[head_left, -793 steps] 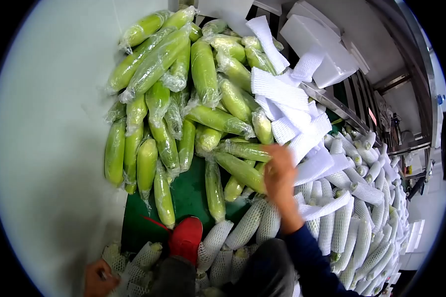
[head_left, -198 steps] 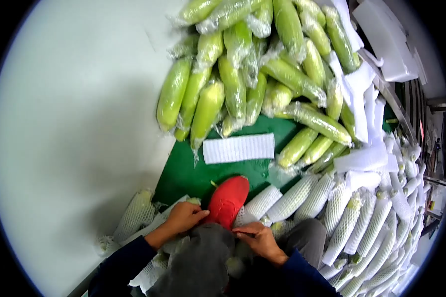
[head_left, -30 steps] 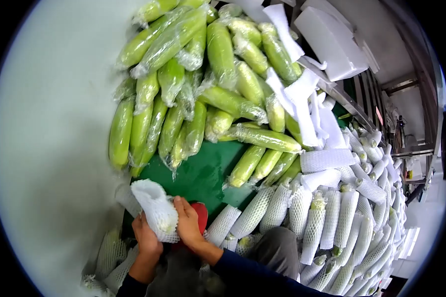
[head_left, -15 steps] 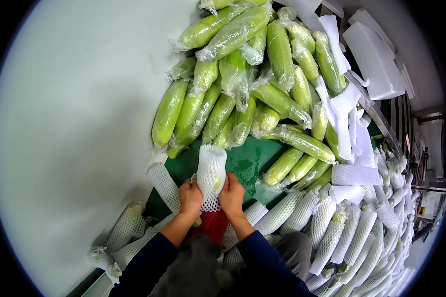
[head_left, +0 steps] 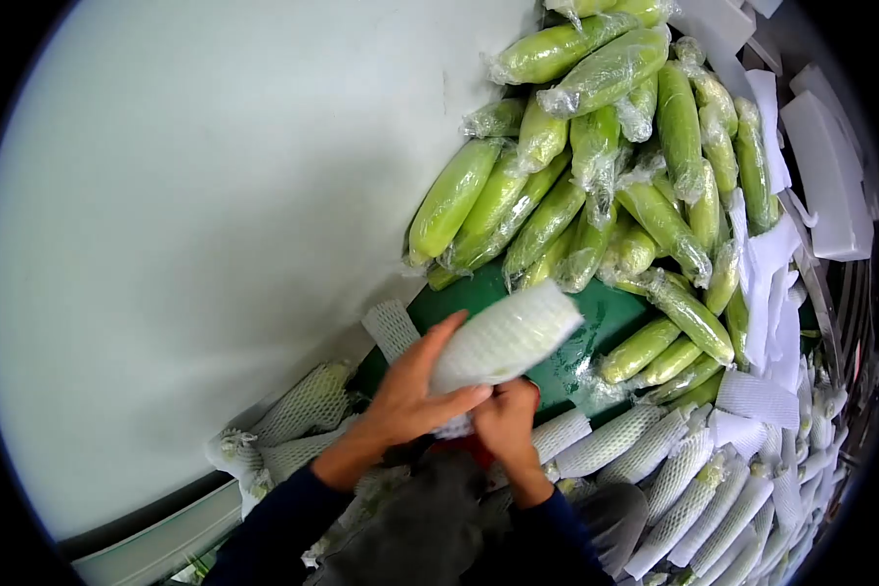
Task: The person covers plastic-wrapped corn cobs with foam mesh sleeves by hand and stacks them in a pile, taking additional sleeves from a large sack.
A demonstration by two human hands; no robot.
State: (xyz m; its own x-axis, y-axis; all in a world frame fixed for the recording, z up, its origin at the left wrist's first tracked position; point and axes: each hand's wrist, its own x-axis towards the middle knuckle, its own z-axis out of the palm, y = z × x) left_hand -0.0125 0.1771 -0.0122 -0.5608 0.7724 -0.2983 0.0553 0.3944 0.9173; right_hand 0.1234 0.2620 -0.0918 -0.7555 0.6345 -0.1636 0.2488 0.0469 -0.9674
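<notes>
A long green vegetable in a white foam net sleeve [head_left: 523, 334] lies tilted in front of me, its far end up and to the right. My left hand [head_left: 400, 396] holds it from the left, thumb below and fingers along the upper side. My right hand [head_left: 506, 425] is closed at the sleeve's lower end, its fingertips partly hidden. Something red [head_left: 469, 449] shows beneath the hands. Beyond them lies a pile of long green vegetables [head_left: 469, 200] wrapped in clear film, on a green surface [head_left: 576, 327].
Rows of foam-sleeved vegetables [head_left: 674, 469] lie at lower right, with more sleeved ones [head_left: 303, 405] at lower left. Loose foam sleeves [head_left: 757, 398] and a white foam block [head_left: 830, 176] are at right. A pale wall or panel [head_left: 215, 195] rises at left.
The sleeved vegetable has tipped from upright to slanting right. My left hand has shifted along its left side; my right hand has closed lower down. The view has swung left.
</notes>
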